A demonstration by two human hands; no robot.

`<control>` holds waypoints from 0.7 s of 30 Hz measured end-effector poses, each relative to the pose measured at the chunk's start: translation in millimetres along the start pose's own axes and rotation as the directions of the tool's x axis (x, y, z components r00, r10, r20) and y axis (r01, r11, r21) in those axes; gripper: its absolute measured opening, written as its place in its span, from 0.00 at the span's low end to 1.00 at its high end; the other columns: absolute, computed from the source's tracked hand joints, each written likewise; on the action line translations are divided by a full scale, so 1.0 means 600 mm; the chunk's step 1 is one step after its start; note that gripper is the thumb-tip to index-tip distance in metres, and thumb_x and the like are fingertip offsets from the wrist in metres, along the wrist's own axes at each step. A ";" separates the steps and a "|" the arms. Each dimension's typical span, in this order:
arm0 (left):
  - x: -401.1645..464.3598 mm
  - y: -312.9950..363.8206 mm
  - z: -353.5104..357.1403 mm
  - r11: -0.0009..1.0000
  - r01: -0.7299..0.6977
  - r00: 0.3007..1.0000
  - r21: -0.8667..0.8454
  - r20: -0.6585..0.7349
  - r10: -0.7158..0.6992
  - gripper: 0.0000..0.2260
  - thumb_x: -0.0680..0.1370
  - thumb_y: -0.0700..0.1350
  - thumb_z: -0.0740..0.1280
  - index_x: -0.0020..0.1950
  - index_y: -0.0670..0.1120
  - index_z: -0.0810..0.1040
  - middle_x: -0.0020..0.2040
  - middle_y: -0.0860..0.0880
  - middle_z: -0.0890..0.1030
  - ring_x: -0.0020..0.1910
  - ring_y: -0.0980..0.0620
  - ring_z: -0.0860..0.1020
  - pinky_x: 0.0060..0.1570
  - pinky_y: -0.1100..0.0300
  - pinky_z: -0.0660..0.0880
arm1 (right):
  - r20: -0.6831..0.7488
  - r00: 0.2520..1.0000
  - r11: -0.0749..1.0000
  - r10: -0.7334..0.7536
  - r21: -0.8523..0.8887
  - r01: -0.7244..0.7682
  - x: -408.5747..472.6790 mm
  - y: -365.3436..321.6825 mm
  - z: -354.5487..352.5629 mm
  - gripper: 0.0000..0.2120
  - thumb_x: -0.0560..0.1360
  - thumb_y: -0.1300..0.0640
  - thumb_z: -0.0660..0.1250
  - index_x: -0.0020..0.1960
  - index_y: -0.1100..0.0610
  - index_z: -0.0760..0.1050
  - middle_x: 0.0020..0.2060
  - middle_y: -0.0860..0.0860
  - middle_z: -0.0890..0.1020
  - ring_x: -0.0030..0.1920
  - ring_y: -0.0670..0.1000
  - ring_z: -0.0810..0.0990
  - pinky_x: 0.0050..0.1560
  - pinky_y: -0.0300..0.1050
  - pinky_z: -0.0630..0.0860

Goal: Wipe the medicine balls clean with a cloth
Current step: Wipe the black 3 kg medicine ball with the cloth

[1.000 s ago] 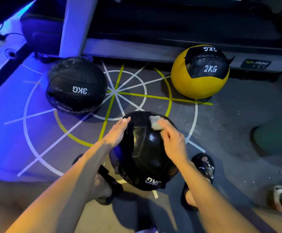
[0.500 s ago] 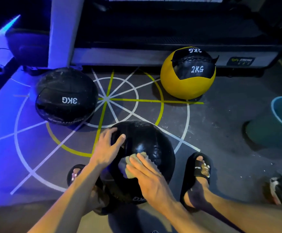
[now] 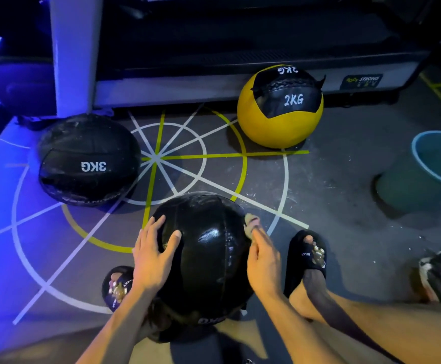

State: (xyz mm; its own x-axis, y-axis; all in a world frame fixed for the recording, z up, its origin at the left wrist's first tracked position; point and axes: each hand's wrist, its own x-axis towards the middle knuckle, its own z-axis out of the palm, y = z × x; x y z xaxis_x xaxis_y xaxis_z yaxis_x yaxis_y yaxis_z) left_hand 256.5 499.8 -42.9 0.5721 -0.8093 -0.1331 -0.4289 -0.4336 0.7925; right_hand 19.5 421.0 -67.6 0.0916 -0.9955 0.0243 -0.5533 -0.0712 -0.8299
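A shiny black medicine ball (image 3: 208, 248) sits on the floor between my feet. My left hand (image 3: 152, 256) rests on its left side with fingers spread. My right hand (image 3: 262, 258) holds a small pale cloth (image 3: 250, 224) against the ball's upper right side. A second black ball marked 3KG (image 3: 88, 158) lies at the left, dusty on top. A yellow and black ball marked 2KG (image 3: 279, 109) stands at the back right.
A blue-rimmed green bucket (image 3: 424, 169) stands at the right edge. A low dark machine base (image 3: 214, 88) and a white post (image 3: 72, 53) close off the back. My sandalled feet (image 3: 310, 254) flank the ball. A shoe (image 3: 440, 274) lies at far right.
My right hand has swept the cloth from the ball's near face round to its upper right side. My left hand has stayed on the ball's left side.
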 end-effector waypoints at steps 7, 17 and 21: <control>-0.018 0.001 -0.002 0.999 0.033 0.998 -0.029 -0.052 -0.035 0.36 0.72 0.71 0.58 0.77 0.58 0.67 0.80 0.53 0.65 0.78 0.52 0.61 0.78 0.44 0.58 | 0.191 0.918 0.933 -0.349 -0.022 0.359 -0.019 0.013 -0.023 0.23 0.81 0.68 0.63 0.74 0.56 0.72 0.74 0.45 0.71 0.75 0.40 0.66 0.74 0.36 0.62; -0.034 0.009 0.024 0.997 0.003 0.996 0.071 -0.089 0.004 0.32 0.75 0.69 0.57 0.78 0.58 0.66 0.81 0.56 0.62 0.81 0.49 0.56 0.78 0.39 0.56 | 0.111 0.977 0.983 -0.181 -0.018 0.184 0.022 -0.091 0.026 0.22 0.81 0.65 0.63 0.72 0.51 0.75 0.69 0.40 0.74 0.71 0.38 0.68 0.73 0.28 0.57; -0.040 0.009 0.022 0.997 0.002 0.997 0.076 -0.076 0.004 0.32 0.75 0.71 0.56 0.78 0.61 0.64 0.81 0.58 0.60 0.82 0.54 0.52 0.79 0.39 0.53 | 0.288 0.793 0.820 -0.537 -0.041 0.571 0.035 -0.089 0.029 0.21 0.80 0.62 0.60 0.71 0.57 0.76 0.71 0.50 0.75 0.75 0.46 0.68 0.78 0.42 0.60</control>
State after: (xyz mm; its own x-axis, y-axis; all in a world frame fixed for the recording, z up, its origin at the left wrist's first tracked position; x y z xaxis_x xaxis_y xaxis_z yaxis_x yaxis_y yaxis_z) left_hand 231.5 511.8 -43.4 0.6222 -0.7782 -0.0845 -0.4793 -0.4642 0.7448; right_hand 65.4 404.8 -32.3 0.6082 -0.7329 0.3047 -0.4352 -0.6290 -0.6442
